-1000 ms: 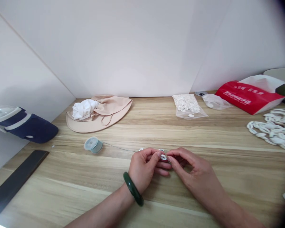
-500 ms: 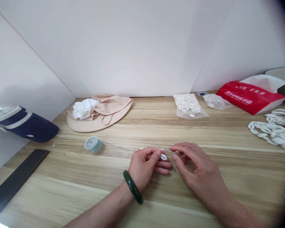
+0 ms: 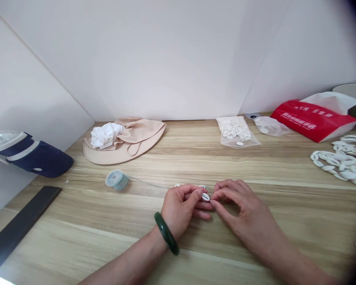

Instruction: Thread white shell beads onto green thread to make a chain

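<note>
My left hand (image 3: 185, 204), below which a green bangle circles the wrist, pinches a white cowrie shell (image 3: 205, 196) between thumb and index finger. Close against the shell's right end, my right hand (image 3: 240, 206) has thumb and index finger pressed together; the thin cord they appear to pinch is mostly hidden. A pale blue-green cord (image 3: 148, 183) runs from a spool (image 3: 117, 180) on the table to my left hand. Parts of other white shells show just behind the left fingers.
A clear bag of shells (image 3: 233, 130) lies at the back, beside a smaller bag (image 3: 271, 126) and a red tissue pack (image 3: 313, 120). Strung shells (image 3: 344, 164) are heaped at right. Leftward are a beige hat (image 3: 139, 138), a blue jug (image 3: 41, 158) and a dark strip (image 3: 20, 225).
My right hand has moved slightly left and its thumb and index finger have closed beside the shell. The loose cord end that hung below the shell is now hidden. My left hand stays nearly still.
</note>
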The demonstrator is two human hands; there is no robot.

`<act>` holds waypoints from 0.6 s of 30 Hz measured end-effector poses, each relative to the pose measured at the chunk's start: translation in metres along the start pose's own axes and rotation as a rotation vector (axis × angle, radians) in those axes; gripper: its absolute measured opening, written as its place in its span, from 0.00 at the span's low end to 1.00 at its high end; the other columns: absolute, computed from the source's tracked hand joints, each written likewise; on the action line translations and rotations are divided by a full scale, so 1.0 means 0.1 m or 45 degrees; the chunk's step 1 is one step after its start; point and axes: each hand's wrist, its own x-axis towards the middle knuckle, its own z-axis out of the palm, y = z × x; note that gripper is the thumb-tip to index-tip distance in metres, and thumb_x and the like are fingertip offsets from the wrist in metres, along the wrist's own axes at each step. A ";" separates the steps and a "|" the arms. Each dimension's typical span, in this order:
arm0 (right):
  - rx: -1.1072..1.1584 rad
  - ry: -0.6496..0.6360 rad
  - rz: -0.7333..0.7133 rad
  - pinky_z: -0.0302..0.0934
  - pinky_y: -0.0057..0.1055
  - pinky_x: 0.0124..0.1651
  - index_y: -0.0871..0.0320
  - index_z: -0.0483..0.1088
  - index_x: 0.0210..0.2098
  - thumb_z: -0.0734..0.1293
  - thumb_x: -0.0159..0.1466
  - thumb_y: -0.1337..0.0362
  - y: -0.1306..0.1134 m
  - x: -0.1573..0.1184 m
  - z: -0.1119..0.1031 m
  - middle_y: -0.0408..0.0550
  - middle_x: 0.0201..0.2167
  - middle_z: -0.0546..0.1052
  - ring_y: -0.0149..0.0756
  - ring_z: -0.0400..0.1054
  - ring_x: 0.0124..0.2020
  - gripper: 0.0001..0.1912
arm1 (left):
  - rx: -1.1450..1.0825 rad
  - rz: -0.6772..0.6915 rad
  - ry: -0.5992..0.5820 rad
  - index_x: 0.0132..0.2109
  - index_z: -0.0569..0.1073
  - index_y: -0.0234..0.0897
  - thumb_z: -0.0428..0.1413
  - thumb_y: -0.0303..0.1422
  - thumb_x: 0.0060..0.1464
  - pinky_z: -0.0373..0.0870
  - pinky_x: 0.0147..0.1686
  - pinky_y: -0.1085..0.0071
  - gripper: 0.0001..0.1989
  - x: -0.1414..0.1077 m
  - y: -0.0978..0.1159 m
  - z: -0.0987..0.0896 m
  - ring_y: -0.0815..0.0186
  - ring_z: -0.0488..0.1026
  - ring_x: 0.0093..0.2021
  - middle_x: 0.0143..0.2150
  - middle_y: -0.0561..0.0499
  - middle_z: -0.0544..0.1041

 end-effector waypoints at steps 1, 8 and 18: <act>0.011 0.012 -0.003 0.63 0.38 0.41 0.53 0.69 0.26 0.64 0.59 0.67 0.00 0.00 0.01 0.46 0.33 0.73 0.40 0.66 0.38 0.06 | 0.003 -0.002 0.001 0.34 0.75 0.27 0.62 0.38 0.45 0.77 0.25 0.71 0.16 0.00 0.00 0.00 0.58 0.79 0.31 0.30 0.43 0.79; 0.065 0.051 -0.021 0.63 0.37 0.41 0.54 0.69 0.28 0.64 0.61 0.66 0.03 0.00 0.03 0.47 0.32 0.73 0.39 0.66 0.39 0.05 | 0.006 0.002 -0.039 0.34 0.75 0.26 0.60 0.36 0.47 0.76 0.26 0.71 0.14 -0.02 0.01 0.02 0.57 0.79 0.32 0.30 0.42 0.79; 0.080 0.051 0.016 0.62 0.37 0.41 0.54 0.68 0.28 0.64 0.60 0.66 0.06 -0.01 0.04 0.47 0.32 0.73 0.40 0.65 0.39 0.05 | 0.051 -0.032 -0.137 0.38 0.75 0.24 0.62 0.34 0.44 0.77 0.31 0.69 0.16 -0.04 0.02 0.01 0.55 0.79 0.36 0.33 0.38 0.80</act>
